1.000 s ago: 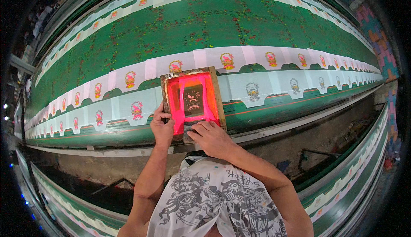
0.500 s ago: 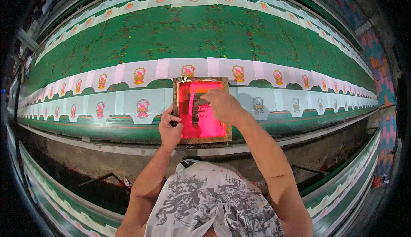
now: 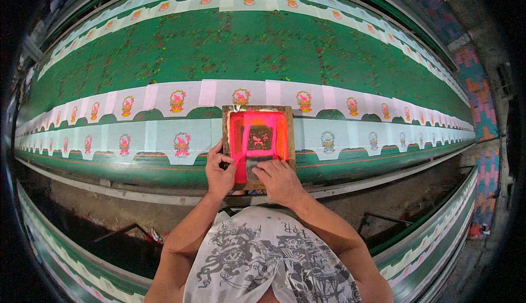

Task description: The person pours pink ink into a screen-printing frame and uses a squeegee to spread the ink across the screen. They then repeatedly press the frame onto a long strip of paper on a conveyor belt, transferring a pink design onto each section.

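A wooden-edged printing screen (image 3: 290, 155) lies over the near row of white fabric pieces (image 3: 200, 130). Bright pink ink covers much of its mesh, with some orange along the right side and a small motif showing in the middle. My left hand (image 3: 220, 174) grips the screen's left edge, fingers curled around something dark there. At the lower part of the mesh, my right hand (image 3: 280, 181) is closed on a greyish squeegee (image 3: 255, 167), which its fingers partly hide. Left of the screen, the near pieces bear pink and dark prints; right of it, only dark outlines.
A long green printing table (image 3: 219, 45), speckled with ink, runs across the view. More rows of printed white pieces lie on its far side. A pale rail (image 3: 137, 193) edges the near side, and another table (image 3: 427, 248) stands at lower right.
My right hand has drawn down from the upper mesh toward the screen's near edge, uncovering the motif. My left hand stays on the screen's left side.
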Demonstrator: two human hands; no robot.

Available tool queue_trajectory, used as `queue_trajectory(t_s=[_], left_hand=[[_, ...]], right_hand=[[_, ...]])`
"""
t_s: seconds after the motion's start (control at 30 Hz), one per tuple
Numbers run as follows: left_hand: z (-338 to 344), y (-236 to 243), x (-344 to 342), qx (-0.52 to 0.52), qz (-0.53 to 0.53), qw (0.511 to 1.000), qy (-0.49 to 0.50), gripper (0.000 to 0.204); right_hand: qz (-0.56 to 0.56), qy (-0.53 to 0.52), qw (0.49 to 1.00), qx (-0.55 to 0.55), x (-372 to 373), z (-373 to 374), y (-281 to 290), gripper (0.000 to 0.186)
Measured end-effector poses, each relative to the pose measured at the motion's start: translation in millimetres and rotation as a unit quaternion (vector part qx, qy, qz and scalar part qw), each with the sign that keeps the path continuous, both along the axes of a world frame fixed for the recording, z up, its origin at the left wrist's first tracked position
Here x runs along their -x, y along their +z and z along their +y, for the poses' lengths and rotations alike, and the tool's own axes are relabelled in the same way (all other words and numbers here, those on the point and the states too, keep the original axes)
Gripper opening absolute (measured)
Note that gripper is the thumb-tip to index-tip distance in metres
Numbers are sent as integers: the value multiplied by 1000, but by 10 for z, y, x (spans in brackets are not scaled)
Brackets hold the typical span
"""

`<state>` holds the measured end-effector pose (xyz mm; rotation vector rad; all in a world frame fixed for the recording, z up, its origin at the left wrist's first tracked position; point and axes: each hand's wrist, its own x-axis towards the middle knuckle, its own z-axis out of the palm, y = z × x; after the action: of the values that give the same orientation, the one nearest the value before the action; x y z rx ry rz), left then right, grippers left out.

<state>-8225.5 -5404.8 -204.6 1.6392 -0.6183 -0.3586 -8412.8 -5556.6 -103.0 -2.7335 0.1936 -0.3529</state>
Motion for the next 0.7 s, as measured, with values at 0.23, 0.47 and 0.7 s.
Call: queue_trajectory(t_s=[0.23,0.47,0.7], left_hand=[[-14,-22,-3,10,-15,1000,-7,22],[0,12,-23,-22,-7,1000,-19,20],[-10,26,11,17,0,1000,-17,20]], right_hand=[[119,50,989,-69,-60,-383,299,41],[70,-38,997,-8,-809,-1077,168,41],[54,-39,997,27,-767,-915,28,44]])
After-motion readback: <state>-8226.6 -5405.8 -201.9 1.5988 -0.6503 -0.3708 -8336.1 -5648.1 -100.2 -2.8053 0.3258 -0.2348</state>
